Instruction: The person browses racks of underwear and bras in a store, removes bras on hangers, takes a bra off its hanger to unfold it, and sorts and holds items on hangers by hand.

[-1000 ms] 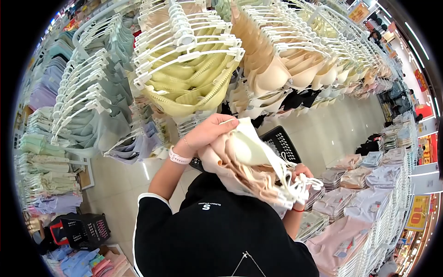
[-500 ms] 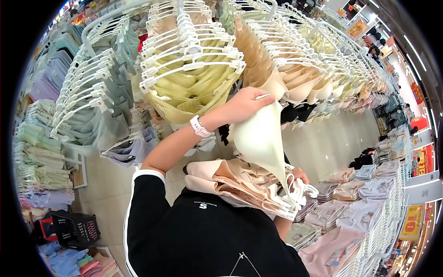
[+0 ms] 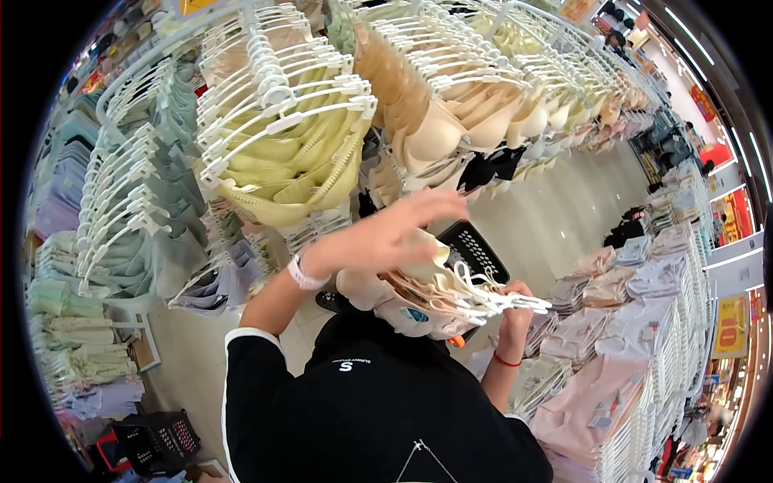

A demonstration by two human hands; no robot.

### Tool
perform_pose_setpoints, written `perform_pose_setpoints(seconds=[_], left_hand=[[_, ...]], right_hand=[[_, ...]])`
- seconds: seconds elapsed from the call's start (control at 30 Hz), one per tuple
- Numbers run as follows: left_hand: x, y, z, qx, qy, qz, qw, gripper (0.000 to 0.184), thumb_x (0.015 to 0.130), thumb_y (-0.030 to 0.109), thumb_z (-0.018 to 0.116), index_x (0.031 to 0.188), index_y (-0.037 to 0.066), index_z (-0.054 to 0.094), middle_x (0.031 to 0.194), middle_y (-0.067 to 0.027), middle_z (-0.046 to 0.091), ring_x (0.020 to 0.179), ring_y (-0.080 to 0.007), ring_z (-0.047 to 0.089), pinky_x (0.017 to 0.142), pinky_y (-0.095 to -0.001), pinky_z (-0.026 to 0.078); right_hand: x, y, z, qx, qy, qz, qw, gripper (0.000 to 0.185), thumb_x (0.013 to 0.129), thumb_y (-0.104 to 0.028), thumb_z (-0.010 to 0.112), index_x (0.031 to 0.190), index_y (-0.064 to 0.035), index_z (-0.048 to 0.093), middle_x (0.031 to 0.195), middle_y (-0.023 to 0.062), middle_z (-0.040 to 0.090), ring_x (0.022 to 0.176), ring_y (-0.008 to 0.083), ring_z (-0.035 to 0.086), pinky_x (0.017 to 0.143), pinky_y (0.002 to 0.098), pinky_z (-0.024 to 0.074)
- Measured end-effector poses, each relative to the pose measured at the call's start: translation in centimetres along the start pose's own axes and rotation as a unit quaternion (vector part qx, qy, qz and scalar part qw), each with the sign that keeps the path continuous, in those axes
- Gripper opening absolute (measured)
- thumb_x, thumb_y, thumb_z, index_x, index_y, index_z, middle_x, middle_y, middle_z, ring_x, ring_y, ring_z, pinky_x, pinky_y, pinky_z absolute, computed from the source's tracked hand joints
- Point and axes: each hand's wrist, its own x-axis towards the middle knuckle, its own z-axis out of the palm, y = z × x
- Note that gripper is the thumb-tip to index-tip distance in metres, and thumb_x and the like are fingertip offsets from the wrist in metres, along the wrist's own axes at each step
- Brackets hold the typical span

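My right hand (image 3: 517,298), with a red string at its wrist, is closed round the white hangers (image 3: 491,299) of a bundle of bras. The beige and pinkish bras (image 3: 394,302) hang sideways in front of my chest. Among them shows a bit of a pale yellow bra (image 3: 441,254), mostly hidden by my other hand. Over the bundle, slightly blurred, my left hand (image 3: 390,233) has its fingers stretched out and apart; a pale pink watch (image 3: 304,274) is on that wrist. I cannot tell whether it touches the bras.
Ahead hang a rack of yellow-green bras (image 3: 282,173) and a row of beige bras (image 3: 435,137). Grey-green garments (image 3: 161,217) hang at left. A black basket (image 3: 475,245) is just beyond the bundle; another basket (image 3: 157,443) stands lower left. Pale pink garments (image 3: 592,394) line the right.
My left hand has let go of the pale yellow bra it held up and moved down over the bundle. The bra now lies at the bundle, and the racks have shifted left in view.
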Motion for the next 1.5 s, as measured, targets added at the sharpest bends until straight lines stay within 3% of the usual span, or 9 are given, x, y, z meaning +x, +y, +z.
perform_pose_setpoints(seconds=[0.07,0.17,0.37,0.6,0.87,1.17,1.33,1.43,1.5], left_hand=[[-0.8,1.0,1.9,0.033,-0.076,0.026,0.996,0.070,0.079,0.046,0.061,0.129,0.004,0.039,0.133,-0.0135,0.041,0.128,-0.0317,0.033,0.111,-0.0426,0.015],[-1.6,2.7,5.1,0.044,-0.001,-0.126,0.991,0.076,0.068,0.028,0.076,0.129,0.005,0.038,0.112,-0.0138,0.056,0.105,-0.0274,0.054,0.098,-0.0365,0.036],[-4.9,-2.0,9.1,-0.146,0.126,-0.243,0.951,0.063,0.081,0.017,0.066,0.131,0.007,0.032,0.095,-0.0100,0.061,0.082,-0.0166,0.059,0.074,-0.0276,0.045],[-7.1,-0.7,10.4,-0.141,0.188,-0.192,0.953,0.065,0.080,0.018,0.067,0.135,0.006,0.033,0.104,-0.0116,0.058,0.088,-0.0155,0.057,0.077,-0.0295,0.045],[-9.4,-1.4,11.7,-0.151,0.203,-0.348,0.903,0.029,0.082,0.016,0.064,0.100,-0.001,0.049,0.091,-0.0072,0.058,0.084,-0.0119,0.050,0.077,-0.0290,0.043],[-13.6,-8.9,7.4,-0.389,0.215,-0.241,0.863,0.060,0.089,0.027,0.052,0.138,0.002,0.028,0.137,-0.0137,0.036,0.127,-0.0210,0.035,0.104,-0.0322,0.028],[-21.0,-21.2,3.4,0.362,0.346,-0.426,0.754,0.051,0.083,0.023,0.054,0.126,-0.003,0.044,0.126,-0.0251,0.045,0.120,-0.0346,0.041,0.102,-0.0400,0.030],[-20.7,-21.2,-0.3,0.356,0.222,-0.554,0.719,0.039,0.086,0.019,0.051,0.122,0.005,0.051,0.121,-0.0201,0.052,0.114,-0.0349,0.046,0.100,-0.0411,0.033],[-26.2,-28.2,-1.1,0.416,0.287,-0.409,0.760,0.033,0.084,0.022,0.052,0.112,0.006,0.057,0.109,-0.0188,0.059,0.102,-0.0340,0.054,0.092,-0.0437,0.039]], right_hand=[[0.0,-0.2,0.2,0.004,0.013,0.025,1.000,0.011,0.064,0.002,0.056,0.072,-0.0028,0.052,0.070,-0.0003,0.047,0.067,0.0082,0.043,0.063,0.0208,0.0337],[0.1,0.2,-0.1,0.002,-0.008,0.067,0.998,0.014,0.065,0.002,0.062,0.072,-0.0043,0.052,0.071,-0.0016,0.052,0.065,0.0064,0.046,0.060,0.0201,0.0345],[-0.1,2.1,0.1,-0.039,-0.037,0.149,0.987,0.029,0.069,0.008,0.065,0.096,0.0021,0.056,0.094,0.0048,0.061,0.085,0.0110,0.057,0.075,0.0249,0.0452],[0.1,3.3,-0.5,-0.096,-0.158,0.213,0.959,0.026,0.070,0.003,0.067,0.094,0.0026,0.059,0.092,0.0021,0.061,0.083,0.0098,0.055,0.074,0.0249,0.0435],[-0.3,4.3,-0.1,-0.196,-0.191,0.199,0.941,0.020,0.075,-0.002,0.064,0.093,0.0056,0.061,0.087,0.0032,0.063,0.080,0.0084,0.055,0.072,0.0255,0.0446],[-1.1,5.2,2.1,-0.385,-0.082,0.064,0.917,0.018,0.071,-0.009,0.064,0.087,-0.0013,0.065,0.081,0.0130,0.066,0.075,0.0244,0.063,0.066,0.0316,0.0483],[-2.3,5.6,4.8,-0.489,-0.038,-0.043,0.870,0.012,0.065,-0.008,0.062,0.076,-0.0108,0.066,0.070,0.0104,0.063,0.066,0.0308,0.058,0.059,0.0379,0.0429],[-2.4,5.2,6.1,-0.451,-0.051,-0.045,0.890,0.009,0.066,-0.011,0.062,0.074,-0.0112,0.067,0.068,0.0120,0.062,0.065,0.0316,0.055,0.059,0.0387,0.0426],[-2.3,5.9,6.5,-0.457,-0.045,-0.045,0.887,0.009,0.066,-0.010,0.062,0.073,-0.0105,0.067,0.068,0.0116,0.062,0.064,0.0314,0.056,0.059,0.0387,0.0424]])
